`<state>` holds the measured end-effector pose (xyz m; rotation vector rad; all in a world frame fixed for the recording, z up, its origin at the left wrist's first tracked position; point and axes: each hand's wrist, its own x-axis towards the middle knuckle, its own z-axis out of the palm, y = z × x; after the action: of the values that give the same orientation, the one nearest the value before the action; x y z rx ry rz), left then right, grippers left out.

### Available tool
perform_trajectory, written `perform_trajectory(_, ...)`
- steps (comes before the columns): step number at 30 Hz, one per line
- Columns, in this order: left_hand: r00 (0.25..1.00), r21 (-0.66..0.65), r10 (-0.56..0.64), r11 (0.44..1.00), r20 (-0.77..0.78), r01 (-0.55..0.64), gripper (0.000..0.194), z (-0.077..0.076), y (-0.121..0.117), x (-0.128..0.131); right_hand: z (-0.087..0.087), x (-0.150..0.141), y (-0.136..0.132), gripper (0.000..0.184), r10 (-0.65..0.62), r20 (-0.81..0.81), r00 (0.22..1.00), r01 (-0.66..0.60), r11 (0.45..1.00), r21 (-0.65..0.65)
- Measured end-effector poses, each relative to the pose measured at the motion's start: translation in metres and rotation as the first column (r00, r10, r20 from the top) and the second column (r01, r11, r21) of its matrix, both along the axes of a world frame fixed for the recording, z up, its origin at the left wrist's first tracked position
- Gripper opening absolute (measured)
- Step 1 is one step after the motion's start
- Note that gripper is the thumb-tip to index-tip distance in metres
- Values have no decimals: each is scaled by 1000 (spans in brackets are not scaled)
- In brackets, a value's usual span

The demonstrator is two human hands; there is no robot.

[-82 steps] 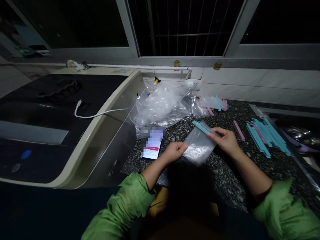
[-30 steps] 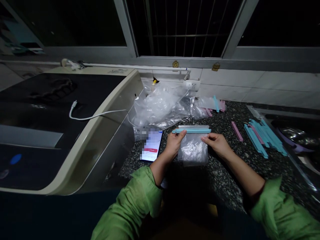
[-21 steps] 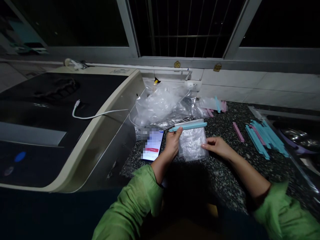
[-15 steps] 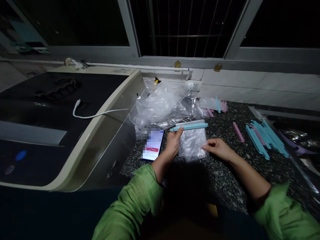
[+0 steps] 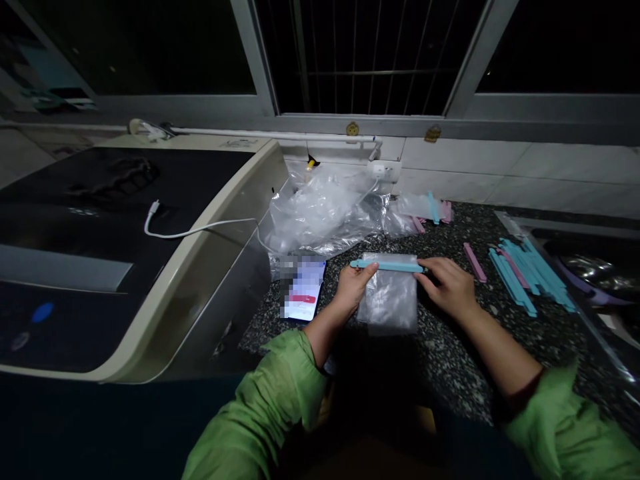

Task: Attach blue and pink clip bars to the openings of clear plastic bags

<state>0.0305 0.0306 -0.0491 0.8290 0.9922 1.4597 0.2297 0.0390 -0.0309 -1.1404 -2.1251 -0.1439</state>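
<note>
A light-blue bag sealing clip (image 5: 395,266) lies across the upper part of a clear plastic bag (image 5: 393,303), with a strip of the bag showing above it. My left hand (image 5: 354,283) grips the clip's left end, thumb on top. At the other end, my right hand (image 5: 450,283) pinches the clip's tip between thumb and fingers. The bag hangs below the clip, its lower part over the dark speckled counter (image 5: 450,373). Fingers under the clip are hidden.
To the right lie several blue clips (image 5: 540,273) and a pink clip (image 5: 475,262). A lit phone (image 5: 306,290) rests left of my hands. Crumpled plastic bags (image 5: 325,207) are piled behind. A washing machine (image 5: 240,200) with a white cable (image 5: 200,228) stands left.
My right hand has moved from the bag's lower right side up to the clip's right end. The clip and bag have swung level and come slightly nearer to me.
</note>
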Motion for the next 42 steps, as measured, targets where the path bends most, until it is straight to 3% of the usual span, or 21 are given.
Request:
perform_trajectory(4,997,-40,-76,996,-9,76,45,-3,-2,-1,-1,1,1,22,-55,162,985,41,995,88)
perform_trajectory(9,963,-155,-253,959,-93,237,45,-9,-3,0,-4,6,4,25,-119,201,972,95,988,123)
perform_trajectory(14,966,-159,-239,962,-102,221,43,-12,1,3,-11,11,15,25,-133,214,968,109,987,119)
perform_trajectory(19,966,-97,-246,967,-85,237,38,-13,6,9,-20,25,38,24,-151,114,982,139,985,102)
perform_trajectory(23,985,25,-154,987,-80,156,35,-17,20,20,-27,35,59,24,-214,67,974,207,973,105)
perform_trajectory(29,999,144,38,989,-33,-33,31,-23,63,56,-32,47,87,31,-377,12,926,373,921,115)
perform_trajectory(33,986,205,72,978,-147,-41,52,-25,89,84,-34,51,109,33,-499,-92,862,504,862,44)
perform_trajectory(37,873,293,147,956,-465,-5,80,-23,109,103,-35,50,129,32,-639,-171,750,636,768,-82)
perform_trajectory(42,701,329,211,944,-681,36,75,-19,135,113,-31,47,147,33,-750,-171,639,721,661,-209)
